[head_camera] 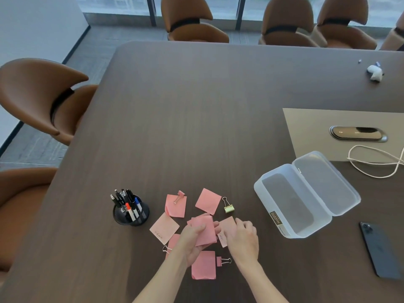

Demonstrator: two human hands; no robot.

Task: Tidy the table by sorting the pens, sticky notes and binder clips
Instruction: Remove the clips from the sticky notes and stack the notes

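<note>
Black mesh pen cup (pixel 131 213), left of the notes: pens upright, tips leaning up-left. Loose pink sticky notes (pixel 164 228) lie flat right of the cup; one note has a pink binder clip (pixel 180 196) on its top edge. Left hand (pixel 192 239) grips a small note stack (pixel 204 231), long axis pointing away, thumb on top, fingers beneath. Right hand (pixel 242 236), fingers curled, fingertips pressing a note (pixel 227 226) flat on the table. Gold clip (pixel 228 207) lies further right, handles pointing up-left. Clear box (pixel 290 206) far right, lid open.

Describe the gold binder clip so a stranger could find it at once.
Start at the clear plastic box with its lid open, on the table's right. Just left of it, beside the farthest pink sticky note, lies the gold binder clip. The other clips are pink; this one alone is gold.
</note>
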